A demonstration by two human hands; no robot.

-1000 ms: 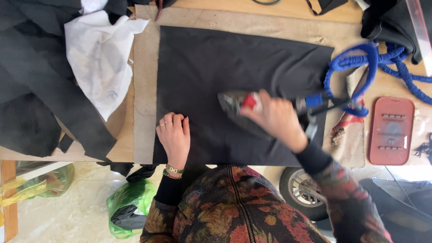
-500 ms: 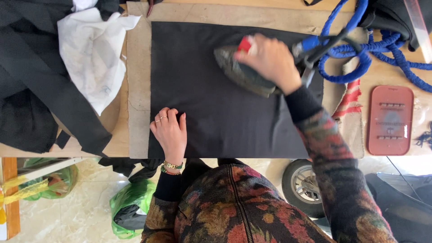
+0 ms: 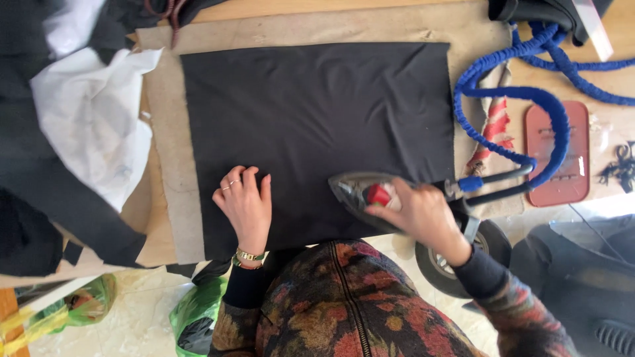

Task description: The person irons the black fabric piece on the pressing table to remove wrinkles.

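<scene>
Pulling the steam iron (image 3: 362, 196) back from the far edge to the near edge of the black fabric (image 3: 317, 125), right hand (image 3: 417, 211) clamped on its handle, left hand (image 3: 243, 203) spread flat pinning the cloth, suggesting another pressing pass nearing completion.

Iron (image 3: 360, 195): half a second ago near the far right corner of the black cloth (image 3: 317, 132); now at the cloth's near edge, right of middle, nose pointing left.
Right hand (image 3: 417, 211): moved with the iron toward the near edge of the desk (image 3: 317, 26), grip on the handle.
Blue hose (image 3: 522, 99): loop now trails down to the iron's rear.
</scene>
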